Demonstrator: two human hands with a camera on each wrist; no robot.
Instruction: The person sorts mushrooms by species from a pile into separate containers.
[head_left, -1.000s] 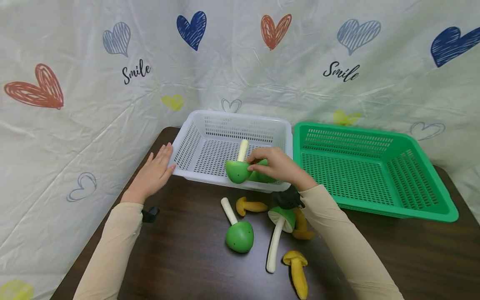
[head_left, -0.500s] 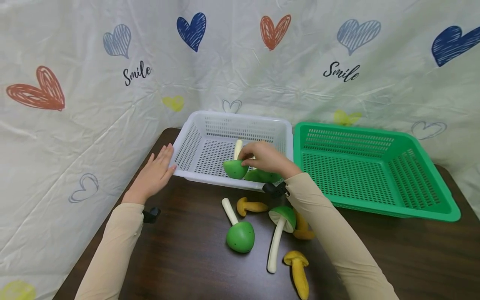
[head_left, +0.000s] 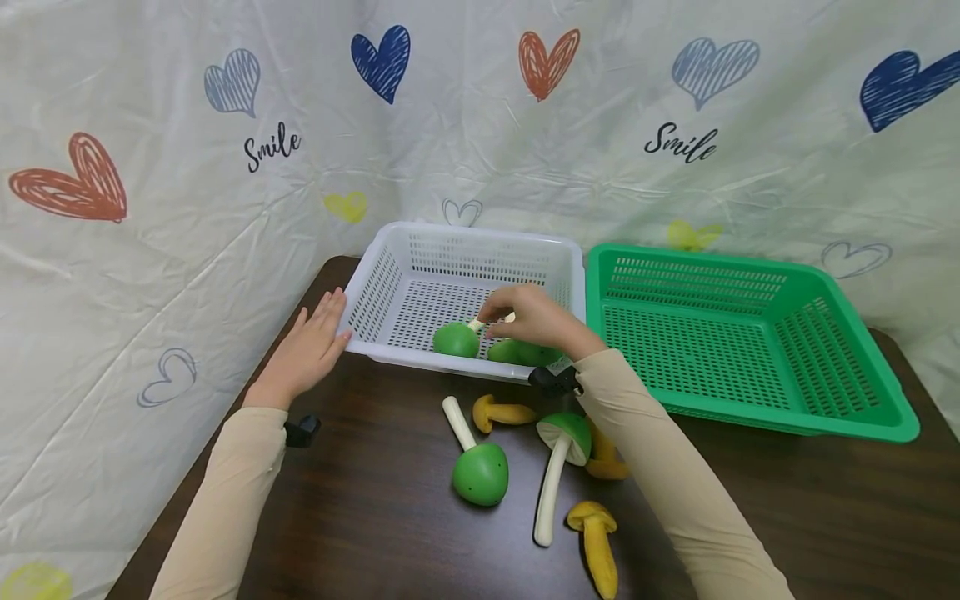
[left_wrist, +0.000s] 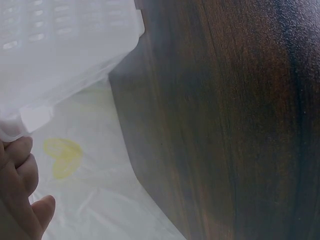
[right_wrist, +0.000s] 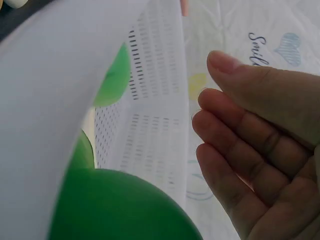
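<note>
My right hand [head_left: 531, 317] hovers over the front of the white plastic basket [head_left: 408, 357]. In the right wrist view its thumb and fingers are apart, with nothing between them. Just left of the fingertips, a green-capped toy mushroom [head_left: 455, 341] lies in the basket, its pale stem partly hidden by the hand. More green mushroom caps [head_left: 517, 352] lie beneath the palm, partly covered. My left hand [head_left: 309, 343] rests with straightened fingers against the basket's left rim; the left wrist view shows only some of its fingers [left_wrist: 30, 172] by the rim.
A green plastic basket [head_left: 690, 358] stands right of the white one. On the dark wooden table [head_left: 360, 500] lie two green mushrooms [head_left: 480, 473] [head_left: 564, 437] and three yellow-brown mushrooms [head_left: 504, 412] [head_left: 597, 546] [head_left: 606, 461]. A printed white cloth [head_left: 465, 125] hangs behind.
My right hand has lowered a green mushroom into the white basket and let it go. The mushroom has dropped flat, its cap slightly farther left. My left hand has stayed at the rim.
</note>
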